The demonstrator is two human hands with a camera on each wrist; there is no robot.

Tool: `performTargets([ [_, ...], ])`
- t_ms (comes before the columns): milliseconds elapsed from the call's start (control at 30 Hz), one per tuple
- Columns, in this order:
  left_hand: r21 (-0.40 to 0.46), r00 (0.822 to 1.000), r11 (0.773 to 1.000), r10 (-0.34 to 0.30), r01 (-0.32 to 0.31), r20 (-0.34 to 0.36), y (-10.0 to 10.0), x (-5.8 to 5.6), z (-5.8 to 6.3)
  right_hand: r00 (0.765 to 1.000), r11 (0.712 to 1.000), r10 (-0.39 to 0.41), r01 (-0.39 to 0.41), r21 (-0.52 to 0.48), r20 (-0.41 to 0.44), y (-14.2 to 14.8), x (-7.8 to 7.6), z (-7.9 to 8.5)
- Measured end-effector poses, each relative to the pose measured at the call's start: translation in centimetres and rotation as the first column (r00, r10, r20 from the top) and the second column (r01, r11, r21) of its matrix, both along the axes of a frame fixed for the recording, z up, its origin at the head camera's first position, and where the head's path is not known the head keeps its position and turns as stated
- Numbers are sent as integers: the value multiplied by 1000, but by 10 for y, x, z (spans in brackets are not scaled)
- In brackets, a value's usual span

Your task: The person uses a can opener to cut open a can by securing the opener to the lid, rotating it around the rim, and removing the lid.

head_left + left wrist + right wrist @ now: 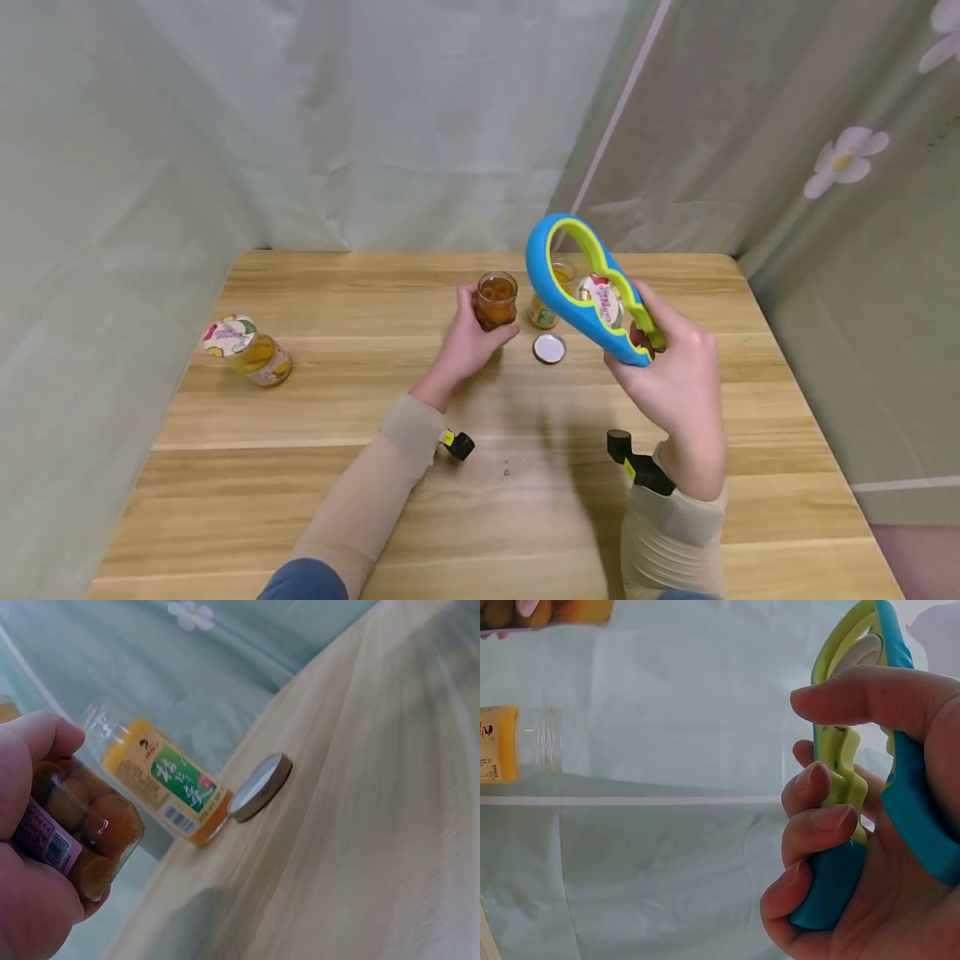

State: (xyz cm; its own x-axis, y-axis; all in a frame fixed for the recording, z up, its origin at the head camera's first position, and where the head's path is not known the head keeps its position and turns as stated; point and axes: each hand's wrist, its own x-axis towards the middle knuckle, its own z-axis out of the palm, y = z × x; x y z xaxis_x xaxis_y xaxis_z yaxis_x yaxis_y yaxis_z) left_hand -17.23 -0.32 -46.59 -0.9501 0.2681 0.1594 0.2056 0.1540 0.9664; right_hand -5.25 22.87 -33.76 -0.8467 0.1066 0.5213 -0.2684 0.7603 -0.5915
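**Firmly Held on Both Sides**

Near the middle of the frame, the left hand has its thumb and fingers curled round a lidless jar, which contains brown liquid and round fruits. This grip is closed as far as the glass permits. Probably the jar is held upright because its mouth is uncovered and the liquid could spill. Whether its base touches the desk, one cannot tell.

Right of the middle, the right hand is raised and grips a blue and green opener by its lower end. The fingers wrap round the handle and the thumb crosses over, presumably so that the loops remain free of the palm. A printed lid seems to sit inside one loop, perhaps held by the notched edge.

Partly behind the opener stands an orange jar, also uncovered. A loose lid lies just before it, white inside upward, perhaps to protect the clean face. At the left of the frame, a capped jar stands well apart from both hands, maybe to leave space.
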Motion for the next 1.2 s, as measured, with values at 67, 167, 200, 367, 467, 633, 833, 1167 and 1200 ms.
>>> performTargets([
  [67, -6, 999, 1000, 19, -19, 26, 1, -5, -3, 1000, 1000, 1, -1, -1, -6, 1, 0, 0],
  [167, -22, 998, 999, 43, -42, 40, 1, -15, -11, 1000, 1000, 2, -2, -2, -11, 2, 0, 0],
  [200, -29, 998, 999, 47, -45, 41, 1, -16, -12, 1000, 1000, 0, 0, -2, -8, 3, 1, -1],
  [367, -65, 997, 996, 68, -66, 37, 1, -24, -16, 1000, 1000, -2, 2, 6, 7, 2, 0, -1],
  [467, -85, 996, 994, 75, -71, 40, 0, -28, -18, 1000, 1000, 1, -1, 7, 17, 1, 0, -1],
  [633, -89, 996, 994, 74, -70, 42, 1, -34, -22, 1000, 1000, 6, -6, 1, 20, 0, 0, -2],
  [833, -82, 995, 995, 69, -63, 69, 3, -39, -28, 1000, 1000, -2, 2, -2, 24, -1, 1, -1],
  [1167, -90, 994, 995, 58, -50, 90, 6, -47, -33, 1000, 1000, 4, -3, -3, 25, -1, 0, -1],
  [1200, -88, 994, 995, 56, -48, 89, 7, -47, -33, 1000, 1000, 3, -3, -4, 24, -1, 0, -1],
])
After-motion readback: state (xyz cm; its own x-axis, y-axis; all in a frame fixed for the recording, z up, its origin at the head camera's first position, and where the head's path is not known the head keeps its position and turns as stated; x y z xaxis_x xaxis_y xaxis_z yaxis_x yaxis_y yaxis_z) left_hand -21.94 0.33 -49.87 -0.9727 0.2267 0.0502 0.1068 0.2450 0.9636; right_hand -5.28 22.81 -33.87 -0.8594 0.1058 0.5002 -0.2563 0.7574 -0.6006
